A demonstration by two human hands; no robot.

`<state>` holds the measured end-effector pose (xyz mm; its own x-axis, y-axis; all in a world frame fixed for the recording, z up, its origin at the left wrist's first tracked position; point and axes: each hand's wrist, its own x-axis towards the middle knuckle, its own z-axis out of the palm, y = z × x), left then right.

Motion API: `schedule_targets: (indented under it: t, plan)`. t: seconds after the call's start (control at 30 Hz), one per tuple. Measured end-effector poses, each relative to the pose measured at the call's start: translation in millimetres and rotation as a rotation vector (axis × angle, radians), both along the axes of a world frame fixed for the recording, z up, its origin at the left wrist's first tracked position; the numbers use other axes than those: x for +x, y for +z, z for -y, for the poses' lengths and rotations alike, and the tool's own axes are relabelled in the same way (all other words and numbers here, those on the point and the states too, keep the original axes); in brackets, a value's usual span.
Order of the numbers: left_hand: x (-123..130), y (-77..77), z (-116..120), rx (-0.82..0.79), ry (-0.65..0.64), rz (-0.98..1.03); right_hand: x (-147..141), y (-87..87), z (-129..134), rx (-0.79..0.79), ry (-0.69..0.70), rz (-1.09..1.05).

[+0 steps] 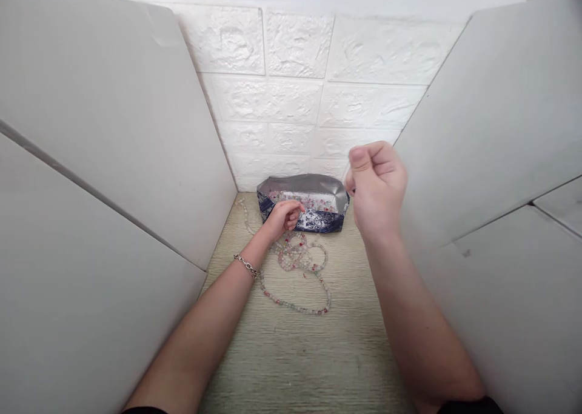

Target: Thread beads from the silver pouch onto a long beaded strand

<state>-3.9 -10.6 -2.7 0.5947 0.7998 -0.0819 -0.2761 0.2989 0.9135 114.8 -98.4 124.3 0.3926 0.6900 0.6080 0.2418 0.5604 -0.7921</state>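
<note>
Head view: your right hand is clenched; your left hand, grip unclear, curls at the bead pouch, gaping likely for access.

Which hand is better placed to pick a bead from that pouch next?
Probably the left hand: in view it overlaps the near side of the pouch, close to the beads inside. The right hand looks raised, farther off to the right.

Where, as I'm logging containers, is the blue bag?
Just right of centre in the head view, the blue bag sits by the white wall, beyond beaded strands, partly behind the left hand.
</note>
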Motion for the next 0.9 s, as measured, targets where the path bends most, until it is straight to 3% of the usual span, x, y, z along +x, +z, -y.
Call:
schedule_targets:
  t: [0.17,0.53,0.7,0.9]
  plan:
    - [0.8,0.6,-0.2,-0.002,0.041,0.009,-10.4,-18.2,-14.8,-0.163,0.071,0.074]
    - [0.3,-0.9,-2.7,-0.075,0.018,0.039,-14.4,-88.7,-59.4,-0.391,0.146,-0.112]
    - [4.3,-2.8,-1.0,-0.041,0.114,0.102,-10.5,-102.4,-65.0,-0.434,0.17,-0.2]
    - [4.0,-1.1,0.0,-0.06,0.085,0.134,-10.7,-107.2,-64.4,-0.527,0.256,-0.332]
